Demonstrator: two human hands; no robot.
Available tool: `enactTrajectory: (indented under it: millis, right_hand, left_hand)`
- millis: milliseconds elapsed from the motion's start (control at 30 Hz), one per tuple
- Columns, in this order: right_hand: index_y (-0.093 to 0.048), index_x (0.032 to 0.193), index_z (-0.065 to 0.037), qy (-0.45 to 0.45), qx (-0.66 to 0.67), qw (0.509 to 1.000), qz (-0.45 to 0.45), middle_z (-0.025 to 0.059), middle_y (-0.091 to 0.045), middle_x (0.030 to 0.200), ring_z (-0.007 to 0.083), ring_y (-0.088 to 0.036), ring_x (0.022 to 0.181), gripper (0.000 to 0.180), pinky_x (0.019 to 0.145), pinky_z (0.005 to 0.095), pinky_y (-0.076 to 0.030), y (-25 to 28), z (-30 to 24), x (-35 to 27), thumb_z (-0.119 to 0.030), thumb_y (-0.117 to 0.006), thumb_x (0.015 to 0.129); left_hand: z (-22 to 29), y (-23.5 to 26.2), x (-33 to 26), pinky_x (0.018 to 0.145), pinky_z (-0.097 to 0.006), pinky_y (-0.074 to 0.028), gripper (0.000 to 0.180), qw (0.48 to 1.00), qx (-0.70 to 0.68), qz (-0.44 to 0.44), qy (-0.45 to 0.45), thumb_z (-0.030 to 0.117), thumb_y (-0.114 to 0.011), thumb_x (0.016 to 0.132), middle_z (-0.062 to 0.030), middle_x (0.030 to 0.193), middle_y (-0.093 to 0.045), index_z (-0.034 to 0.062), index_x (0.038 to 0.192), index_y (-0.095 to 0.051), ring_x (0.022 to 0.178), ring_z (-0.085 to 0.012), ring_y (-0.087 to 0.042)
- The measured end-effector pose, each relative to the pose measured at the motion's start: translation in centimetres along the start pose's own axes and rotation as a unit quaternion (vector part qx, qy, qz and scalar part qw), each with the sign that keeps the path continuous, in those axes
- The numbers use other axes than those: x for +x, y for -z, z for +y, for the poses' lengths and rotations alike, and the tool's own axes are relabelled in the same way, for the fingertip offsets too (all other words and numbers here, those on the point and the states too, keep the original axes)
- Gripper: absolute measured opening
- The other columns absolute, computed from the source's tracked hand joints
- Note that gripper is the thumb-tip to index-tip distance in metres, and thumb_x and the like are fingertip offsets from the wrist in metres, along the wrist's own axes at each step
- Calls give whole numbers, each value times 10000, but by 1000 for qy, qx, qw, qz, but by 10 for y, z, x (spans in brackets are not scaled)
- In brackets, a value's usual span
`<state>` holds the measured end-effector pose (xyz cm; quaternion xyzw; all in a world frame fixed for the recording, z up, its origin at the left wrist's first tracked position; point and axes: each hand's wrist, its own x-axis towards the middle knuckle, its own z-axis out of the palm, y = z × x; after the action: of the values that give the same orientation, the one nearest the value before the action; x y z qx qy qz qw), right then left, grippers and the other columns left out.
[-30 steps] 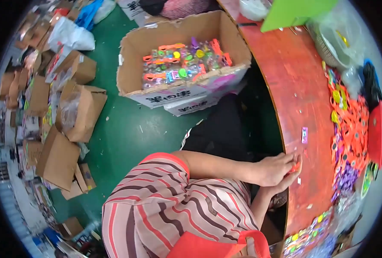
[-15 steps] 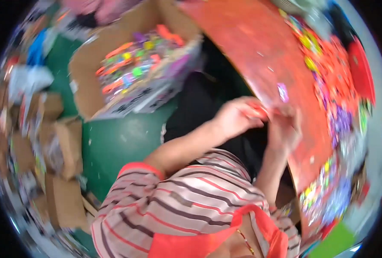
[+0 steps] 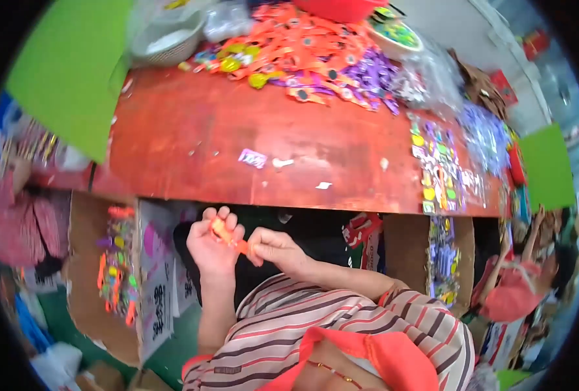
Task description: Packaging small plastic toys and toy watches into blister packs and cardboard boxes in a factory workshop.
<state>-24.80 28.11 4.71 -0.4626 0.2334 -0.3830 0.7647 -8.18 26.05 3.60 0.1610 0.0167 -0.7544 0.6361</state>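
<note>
Just off the table's near edge, my left hand (image 3: 212,251) has its fingers curled, palm up, around a small orange strap (image 3: 222,229). My right hand (image 3: 278,252), fingers pinched together, grips the end of the same strap beside the left palm. Blur and the fingers hide the strap's details. Many similar orange straps (image 3: 302,49), some with dark round spots, lie heaped at the far side of the red table (image 3: 192,124). Next to them is a pile of purple pieces (image 3: 375,73).
A purple printed card (image 3: 253,158) and white scraps lie mid-table. Colourful packed pieces (image 3: 438,166) cover its right end. Cardboard boxes (image 3: 104,319) stand below the table on both sides. A grey basket (image 3: 166,40) sits far left. People in pink (image 3: 26,225) are at both sides.
My view has swung right, so the table now stretches across in front of me. Both hands are still close together, and the orange strap now runs from the left hand to the right fingers.
</note>
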Motion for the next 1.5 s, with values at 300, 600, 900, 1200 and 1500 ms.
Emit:
enactTrajectory:
  millis: [300, 600, 900, 1200, 1500]
  right_hand:
    - [-548, 992, -47, -79, 5, 996, 52, 19, -534, 806, 99, -501, 753, 212, 723, 251, -406, 56, -36, -39, -252, -557, 939]
    - [-431, 1008, -33, 48, -117, 944, 303, 61, -541, 752, 149, -552, 678, 225, 628, 309, -454, 111, -48, -37, -189, -564, 915]
    - [-531, 1190, -85, 42, -730, 462, 503, 170, -457, 1321, 329, -465, 1174, 418, 974, 476, -337, 249, -140, -128, -183, -645, 801]
    - [-463, 1319, -55, -117, -734, 384, 547, 158, -438, 1358, 322, -398, 1268, 590, 988, 466, -322, 280, -113, -158, -282, -660, 811]
    - [-430, 1353, -20, -1, -673, 571, 470, 204, -397, 1399, 316, -380, 1306, 549, 998, 468, -318, 235, -111, -78, -192, -600, 860]
  left_hand:
    - [-50, -43, 42, 415, -325, -445, 357, 988, 125, -63, 61, 143, -441, 854, -114, 785, -535, 61, 1190, -527, 567, -217, -498]
    - [-147, -111, 116, 501, -310, -485, 532, 959, 217, -119, 140, 146, -519, 866, -132, 949, -575, 72, 1374, -376, 659, -199, -558]
    - [-159, -131, 281, 436, -212, -427, 464, 793, 578, -188, 36, 74, -529, 816, -99, 915, -585, 44, 1273, -454, 563, -117, -545]
    - [-162, -106, 339, 792, -427, -440, 452, 118, 910, -282, -278, 248, -583, 870, -153, 1086, -524, 81, 1281, -503, 964, -331, -554]
    - [-214, -125, 277, 976, -465, -349, 494, 221, 815, -425, -326, 244, -608, 858, -181, 1323, -466, 76, 1308, -494, 1195, -342, -453]
